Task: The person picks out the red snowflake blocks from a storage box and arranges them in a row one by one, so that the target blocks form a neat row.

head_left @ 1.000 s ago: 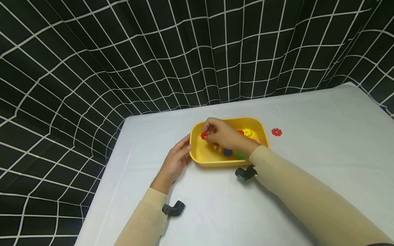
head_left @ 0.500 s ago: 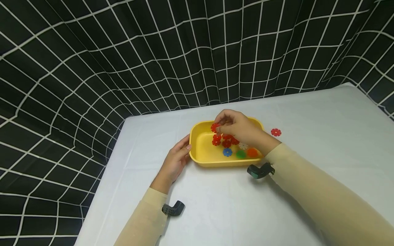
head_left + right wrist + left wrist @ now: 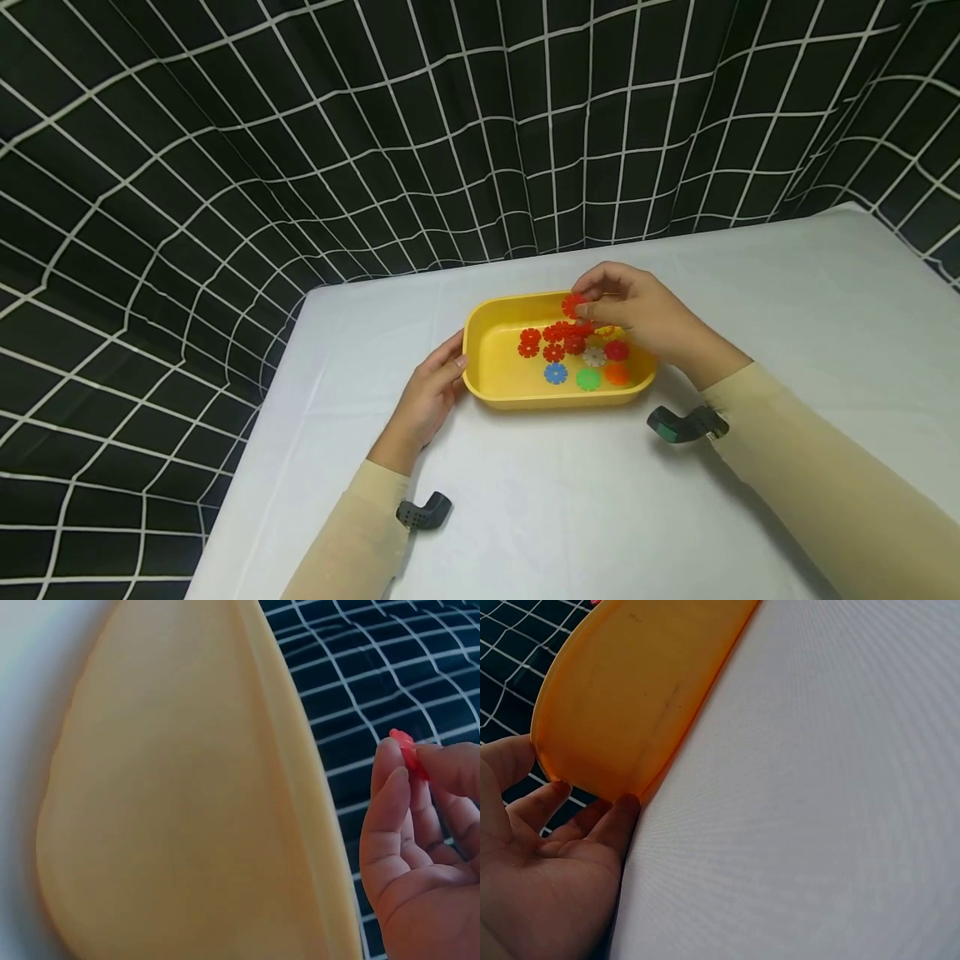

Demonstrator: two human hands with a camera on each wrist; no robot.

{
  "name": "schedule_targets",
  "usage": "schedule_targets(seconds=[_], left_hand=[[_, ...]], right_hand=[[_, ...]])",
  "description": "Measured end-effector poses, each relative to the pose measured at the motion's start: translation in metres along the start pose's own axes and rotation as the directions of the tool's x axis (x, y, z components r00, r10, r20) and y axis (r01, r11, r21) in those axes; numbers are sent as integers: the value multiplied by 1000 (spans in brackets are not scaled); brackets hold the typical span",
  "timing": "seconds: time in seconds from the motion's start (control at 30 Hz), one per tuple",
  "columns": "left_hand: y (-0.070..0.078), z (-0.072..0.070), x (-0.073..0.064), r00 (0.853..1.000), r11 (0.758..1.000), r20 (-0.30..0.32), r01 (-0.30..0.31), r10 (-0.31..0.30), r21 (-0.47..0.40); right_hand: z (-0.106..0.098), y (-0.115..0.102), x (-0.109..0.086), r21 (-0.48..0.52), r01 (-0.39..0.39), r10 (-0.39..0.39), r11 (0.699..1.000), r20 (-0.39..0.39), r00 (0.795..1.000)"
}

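Observation:
My left hand holds the left end of a shallow yellow plastic tray. In the left wrist view its fingertips lie against the tray's outer wall. Above the tray's far rim, towards the right, my right hand pinches a red notched disc, a snowflake-type building piece, between thumb and fingers. The right wrist view shows this red piece nearly edge-on, beyond the tray wall. Inside the tray lie several red pieces, with a blue one, a green one and an orange one.
A white cloth covers the table. Behind it and on the left hangs a black curtain with a white grid. A small dark camera is strapped to each wrist. The red disc seen earlier right of the tray is out of sight, behind my right hand or arm.
My right hand has moved right and slightly up from the tray's left part, carrying the red piece and uncovering the pieces in the tray. The left hand and tray have stayed put.

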State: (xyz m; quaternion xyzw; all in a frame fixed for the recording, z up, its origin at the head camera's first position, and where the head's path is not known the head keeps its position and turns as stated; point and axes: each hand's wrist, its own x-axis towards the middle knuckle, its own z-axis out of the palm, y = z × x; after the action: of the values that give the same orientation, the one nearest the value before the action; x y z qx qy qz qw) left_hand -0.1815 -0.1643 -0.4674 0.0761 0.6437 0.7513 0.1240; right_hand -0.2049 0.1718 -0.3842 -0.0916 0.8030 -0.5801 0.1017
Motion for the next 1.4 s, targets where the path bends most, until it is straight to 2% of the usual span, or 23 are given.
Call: schedule_targets(seconds=[0.17,0.3,0.43,0.73,0.83,0.97,1.2,1.4], left_hand=[[-1,-1,0,1000,1000,3,-5,5,6],[-2,-2,0,1000,1000,6,-4,4,11],[-2,-2,1,1000,1000,11,-5,4,15],[-2,-3,1,1000,1000,5,5,-5,17],[-2,-3,1,1000,1000,2,7,-7,14],[-2,-3,1,1000,1000,1,5,-5,11],[-3,-3,1,1000,1000,9,-7,6,13],[-3,-3,1,1000,1000,11,-8,8,11]], right_hand=[[-16,10,-7,-13,-5,4,1000,-49,999],[-30,20,-13,-44,-50,45,998,-100,994],[-45,31,-20,-63,-94,84,994,-152,985],[-76,66,-29,-93,-124,97,988,-253,963],[-83,80,-31,-72,-135,110,988,-279,954],[-90,95,-32,-71,-148,119,987,-306,945],[-97,110,-33,-183,-238,165,954,-339,926],[-96,117,-32,-274,-257,153,927,-347,925]])
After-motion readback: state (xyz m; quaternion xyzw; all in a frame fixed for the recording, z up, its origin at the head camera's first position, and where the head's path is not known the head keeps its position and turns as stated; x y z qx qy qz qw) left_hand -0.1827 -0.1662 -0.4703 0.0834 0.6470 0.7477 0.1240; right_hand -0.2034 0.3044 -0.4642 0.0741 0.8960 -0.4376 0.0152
